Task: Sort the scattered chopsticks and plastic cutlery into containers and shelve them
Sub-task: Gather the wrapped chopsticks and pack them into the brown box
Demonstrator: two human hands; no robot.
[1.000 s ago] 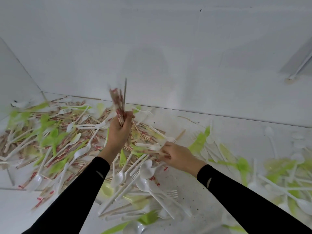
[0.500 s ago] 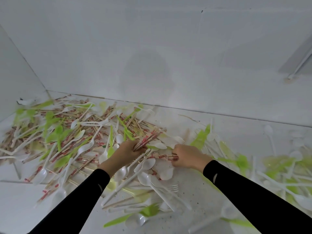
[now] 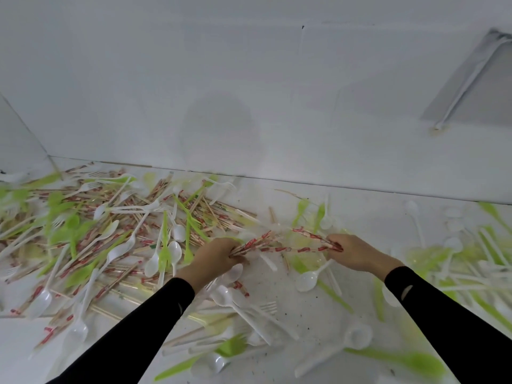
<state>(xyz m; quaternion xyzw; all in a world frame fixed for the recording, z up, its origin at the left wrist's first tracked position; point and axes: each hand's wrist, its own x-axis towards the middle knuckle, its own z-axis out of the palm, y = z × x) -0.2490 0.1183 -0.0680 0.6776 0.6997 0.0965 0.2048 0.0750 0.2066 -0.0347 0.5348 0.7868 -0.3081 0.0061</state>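
Two hands are on one bundle of chopsticks (image 3: 277, 243). One end is wrapped by the left hand (image 3: 219, 256), fingers clamped round it. The other end is pinched by the right hand (image 3: 357, 253), fingers closed on the red-printed sleeves. The bundle is spanned between the hands, roughly level, just above the bench (image 3: 304, 309).

Change: a second ago the bundle was held upright in the left hand alone, well above the heap, while loose sticks were picked at by the right. Half a second ago it was brought down low. Now the right hand has been shifted further right and both ends are gripped. Likely reading: fresh sticks are being merged in and the bundle squared up. Gathering stage only, so the task is judged early.

Left to do: most chopsticks lie in the heap (image 3: 110, 245) on the left, mixed with white spoons (image 3: 174, 252) and green cutlery (image 3: 163, 245). More cutlery (image 3: 457, 273) is spread along the right side, blurred.

Containers: none seen, and no shelf either. Nothing can be counted as sorted, and the drop-off spot cannot be told.

Risk: sticks could be shed from the middle of the bundle if either grip is eased.
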